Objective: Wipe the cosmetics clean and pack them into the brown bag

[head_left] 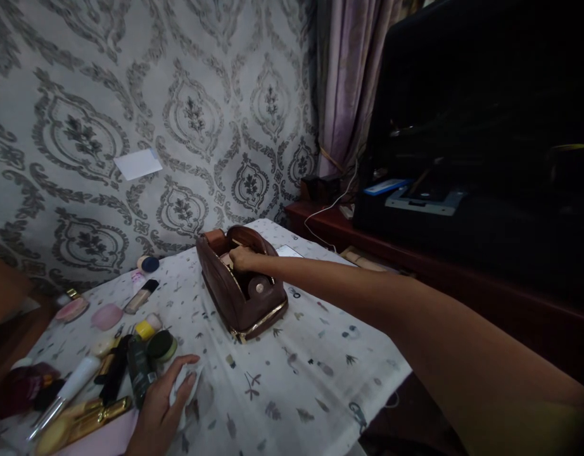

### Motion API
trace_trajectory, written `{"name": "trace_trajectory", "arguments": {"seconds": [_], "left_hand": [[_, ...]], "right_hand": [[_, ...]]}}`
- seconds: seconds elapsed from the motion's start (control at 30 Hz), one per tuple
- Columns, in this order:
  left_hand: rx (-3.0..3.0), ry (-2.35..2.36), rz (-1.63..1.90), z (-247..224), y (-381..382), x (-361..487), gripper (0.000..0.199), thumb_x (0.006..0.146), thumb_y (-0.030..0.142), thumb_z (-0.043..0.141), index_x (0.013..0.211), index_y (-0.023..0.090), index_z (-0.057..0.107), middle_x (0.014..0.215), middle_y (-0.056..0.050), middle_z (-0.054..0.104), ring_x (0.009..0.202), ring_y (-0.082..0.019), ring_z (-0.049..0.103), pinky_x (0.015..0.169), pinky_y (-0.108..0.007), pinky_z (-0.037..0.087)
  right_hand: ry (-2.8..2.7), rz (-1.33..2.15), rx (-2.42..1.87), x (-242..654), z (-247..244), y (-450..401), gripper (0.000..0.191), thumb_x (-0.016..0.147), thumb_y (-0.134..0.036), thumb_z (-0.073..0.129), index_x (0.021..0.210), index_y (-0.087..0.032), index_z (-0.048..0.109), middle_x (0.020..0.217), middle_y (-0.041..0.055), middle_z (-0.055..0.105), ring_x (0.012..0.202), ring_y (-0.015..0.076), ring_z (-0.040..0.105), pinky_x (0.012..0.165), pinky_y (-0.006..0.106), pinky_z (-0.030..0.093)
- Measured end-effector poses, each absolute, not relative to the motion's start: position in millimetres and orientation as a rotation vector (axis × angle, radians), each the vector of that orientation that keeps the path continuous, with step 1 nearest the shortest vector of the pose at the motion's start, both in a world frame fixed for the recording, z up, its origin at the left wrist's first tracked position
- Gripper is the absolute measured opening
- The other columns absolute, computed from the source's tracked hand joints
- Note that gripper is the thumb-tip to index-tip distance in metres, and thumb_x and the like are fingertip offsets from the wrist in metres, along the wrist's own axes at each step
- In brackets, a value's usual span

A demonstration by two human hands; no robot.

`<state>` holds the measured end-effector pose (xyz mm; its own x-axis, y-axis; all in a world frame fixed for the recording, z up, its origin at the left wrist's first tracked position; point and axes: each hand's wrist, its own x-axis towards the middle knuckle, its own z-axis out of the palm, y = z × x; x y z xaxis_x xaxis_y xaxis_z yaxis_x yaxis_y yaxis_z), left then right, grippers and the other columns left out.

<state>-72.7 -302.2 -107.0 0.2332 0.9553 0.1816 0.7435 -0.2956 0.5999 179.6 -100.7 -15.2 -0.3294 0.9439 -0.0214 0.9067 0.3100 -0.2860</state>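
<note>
A brown makeup bag (pixel 225 297) with a gold zipper stands unzipped on the table. My right hand (pixel 242 258) reaches into its opening, fingers bent closed. A pale pinkish item (pixel 226 259) shows at the fingertips, but its kind is hard to make out. My left hand (pixel 161 405) rests low on the table, thumb and fingers curled around a crumpled white tissue (pixel 182 385). Just beside it lie a dark green tube (pixel 139 370) and a round green-lidded jar (pixel 161 345).
Makeup is spread at the left: a foundation bottle (pixel 140 296), a pink sponge-like piece (pixel 106 316), a white-handled brush (pixel 78 377), gold tubes (pixel 99 415). The patterned tablecloth (pixel 292 405) covers the table. A television (pixel 482 126) stands on a red-brown cabinet (pixel 330 228) at the right.
</note>
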Motion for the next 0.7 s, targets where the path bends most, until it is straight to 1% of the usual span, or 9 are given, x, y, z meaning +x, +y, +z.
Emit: {"name": "trace_trajectory", "arguments": {"seconds": [0.13, 0.23, 0.33, 0.4, 0.5, 0.6, 0.63, 0.7], "left_hand": [[2.117, 1.560, 0.745, -109.2, -301.4, -73.9, 0.044, 0.089, 0.056, 0.048, 0.109, 0.022, 0.069, 0.100, -0.007, 0.077, 0.095, -0.027, 0.072, 0.082, -0.035, 0.058], [2.113, 1.548, 0.715, -112.2, -300.8, -76.2, 0.045, 0.091, 0.055, 0.046, 0.112, 0.021, 0.067, 0.101, -0.008, 0.077, 0.097, -0.028, 0.072, 0.080, -0.036, 0.058], [2.120, 1.545, 0.710, -113.8, -300.6, -77.7, 0.047, 0.092, 0.056, 0.044, 0.113, 0.020, 0.066, 0.106, -0.009, 0.075, 0.101, -0.028, 0.070, 0.084, -0.038, 0.056], [2.122, 1.550, 0.703, -112.7, -301.2, -77.2, 0.048, 0.092, 0.057, 0.043, 0.112, 0.020, 0.067, 0.103, -0.009, 0.075, 0.098, -0.028, 0.071, 0.086, -0.039, 0.056], [2.119, 1.567, 0.700, -109.2, -303.1, -74.7, 0.049, 0.092, 0.057, 0.043, 0.112, 0.019, 0.067, 0.097, -0.010, 0.075, 0.092, -0.027, 0.071, 0.086, -0.039, 0.055], [2.118, 1.570, 0.738, -107.6, -304.3, -73.3, 0.048, 0.092, 0.056, 0.044, 0.112, 0.020, 0.068, 0.103, -0.010, 0.075, 0.098, -0.028, 0.070, 0.087, -0.038, 0.055], [2.116, 1.571, 0.748, -108.0, -304.2, -73.5, 0.047, 0.092, 0.056, 0.045, 0.112, 0.020, 0.068, 0.105, -0.009, 0.075, 0.100, -0.028, 0.070, 0.087, -0.038, 0.055], [2.111, 1.572, 0.762, -109.8, -303.4, -74.6, 0.047, 0.091, 0.057, 0.045, 0.111, 0.021, 0.069, 0.104, -0.008, 0.076, 0.100, -0.028, 0.070, 0.086, -0.037, 0.056]], "right_hand": [[-2.424, 0.444, -1.808, 178.1, -17.4, -100.3, 0.034, 0.094, -0.034, 0.061, 0.124, -0.017, 0.059, 0.124, 0.0095, 0.061, 0.107, 0.0231, 0.063, 0.088, 0.043, 0.055], [-2.407, 0.455, -1.844, 178.2, -18.1, -104.3, 0.035, 0.094, -0.034, 0.061, 0.125, -0.017, 0.058, 0.126, 0.0099, 0.060, 0.108, 0.0235, 0.063, 0.089, 0.043, 0.055], [-2.402, 0.470, -1.859, 179.6, -15.7, -110.3, 0.035, 0.094, -0.034, 0.061, 0.124, -0.017, 0.058, 0.125, 0.0100, 0.060, 0.107, 0.0235, 0.063, 0.089, 0.043, 0.055], [-2.403, 0.485, -1.846, 180.4, -9.1, -114.3, 0.034, 0.094, -0.034, 0.061, 0.123, -0.017, 0.059, 0.124, 0.0096, 0.061, 0.106, 0.0231, 0.063, 0.088, 0.043, 0.055], [-2.373, 0.481, -1.807, 181.7, 12.8, -119.2, 0.033, 0.094, -0.034, 0.062, 0.121, -0.017, 0.060, 0.122, 0.0086, 0.062, 0.104, 0.0223, 0.064, 0.087, 0.042, 0.056], [-2.255, 0.388, -1.745, 186.5, 46.3, -123.7, 0.027, 0.095, -0.032, 0.060, 0.114, -0.013, 0.064, 0.115, 0.0098, 0.067, 0.102, 0.0215, 0.066, 0.087, 0.040, 0.055], [-2.197, 0.349, -1.720, 189.6, 57.7, -126.0, 0.023, 0.096, -0.028, 0.055, 0.108, -0.011, 0.067, 0.112, 0.0118, 0.069, 0.103, 0.0225, 0.066, 0.086, 0.036, 0.054], [-2.096, 0.282, -1.648, 197.7, 76.4, -132.5, 0.027, 0.099, -0.023, 0.044, 0.104, -0.012, 0.069, 0.107, 0.0117, 0.072, 0.101, 0.0210, 0.068, 0.082, 0.029, 0.052]]}}
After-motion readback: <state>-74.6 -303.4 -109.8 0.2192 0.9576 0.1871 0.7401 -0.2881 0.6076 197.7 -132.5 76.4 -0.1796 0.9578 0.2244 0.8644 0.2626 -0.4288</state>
